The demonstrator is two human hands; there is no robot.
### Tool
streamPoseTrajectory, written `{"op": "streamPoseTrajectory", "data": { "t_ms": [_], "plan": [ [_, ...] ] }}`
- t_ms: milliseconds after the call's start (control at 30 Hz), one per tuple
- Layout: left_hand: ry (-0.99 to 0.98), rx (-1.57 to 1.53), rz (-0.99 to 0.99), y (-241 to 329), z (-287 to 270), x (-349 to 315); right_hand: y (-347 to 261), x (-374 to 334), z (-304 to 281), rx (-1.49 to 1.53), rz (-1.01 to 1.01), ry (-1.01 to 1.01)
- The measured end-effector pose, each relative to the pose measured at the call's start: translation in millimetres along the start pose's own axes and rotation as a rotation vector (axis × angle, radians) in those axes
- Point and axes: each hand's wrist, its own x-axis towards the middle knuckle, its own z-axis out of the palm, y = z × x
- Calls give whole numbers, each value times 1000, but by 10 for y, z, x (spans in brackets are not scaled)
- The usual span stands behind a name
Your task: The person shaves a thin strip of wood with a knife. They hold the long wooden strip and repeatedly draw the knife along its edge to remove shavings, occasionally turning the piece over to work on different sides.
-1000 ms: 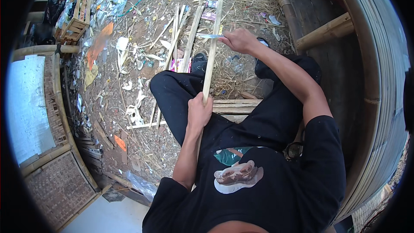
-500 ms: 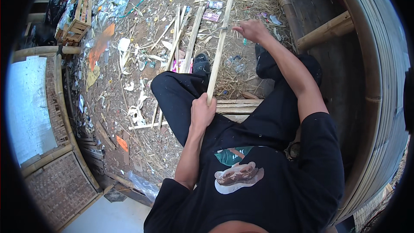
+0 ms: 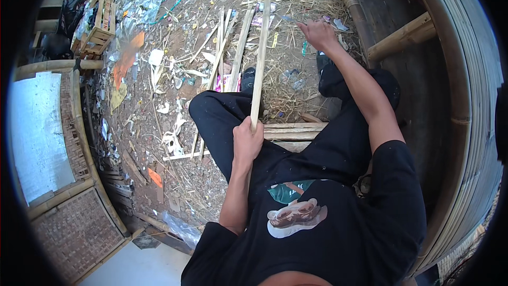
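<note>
My left hand [image 3: 247, 140] is closed round the near end of a long, pale bamboo strip [image 3: 261, 53], above my lap. The strip slants up and away from me between my knees. Out to the right of its far half, my right hand [image 3: 320, 35] is closed with the thumb toward the strip. A knife [image 3: 287, 18] is in it; only a thin bit of blade shows and the handle is hidden in the fist. The blade is apart from the strip.
More split strips [image 3: 242, 47] lean by my left foot. Wooden slats [image 3: 293, 131] lie between my thighs. Litter and shavings cover the ground. A wooden crate [image 3: 100, 26] stands far left, a woven bamboo panel [image 3: 76, 228] near left. A bamboo rail [image 3: 405, 37] runs at right.
The blade lay across the strip before and is now off it. My right hand has moved slightly right; the strip's far end has swung left and away from me.
</note>
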Motion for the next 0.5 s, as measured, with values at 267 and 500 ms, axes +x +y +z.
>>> {"op": "streamPoseTrajectory", "data": {
  "t_ms": [267, 500],
  "plan": [
    [55, 58, 52, -92, 155, 109, -775, -321, 16, 1105, 532, -467],
    [-230, -515, -152, 170, 175, 292, -1038, -529, -179, 1265, 438, -460]
  ]
}}
